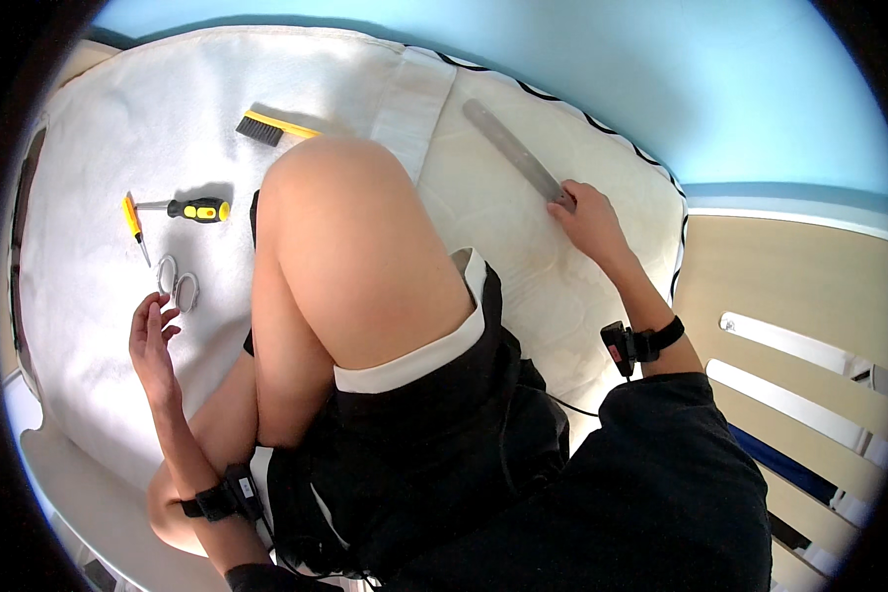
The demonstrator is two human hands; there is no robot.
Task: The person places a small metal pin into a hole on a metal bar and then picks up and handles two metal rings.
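Observation:
My right hand [590,223] is closed round one end of a long, flat grey metal strip [508,145] with a rounded far end, which slants up and left over the pale bedding. Its thumb and fingers pinch the near end. My left hand [155,343] is at the left, fingers loosely bent and apart. Right beside its fingertips are the grey ring handles of scissors [186,293]; their blades are hidden, and I cannot tell whether the hand touches them. Beyond lie a black-and-yellow screwdriver [199,209] and a small yellow-handled tool [131,215] with a thin tip.
A yellow brush with dark bristles [260,128] lies beyond my raised bare knee [350,227]. The white bedding [79,326] ends at a blue wall [779,89]. White slats [789,340] stand at the right. Black straps with small devices [641,345] sit on both forearms.

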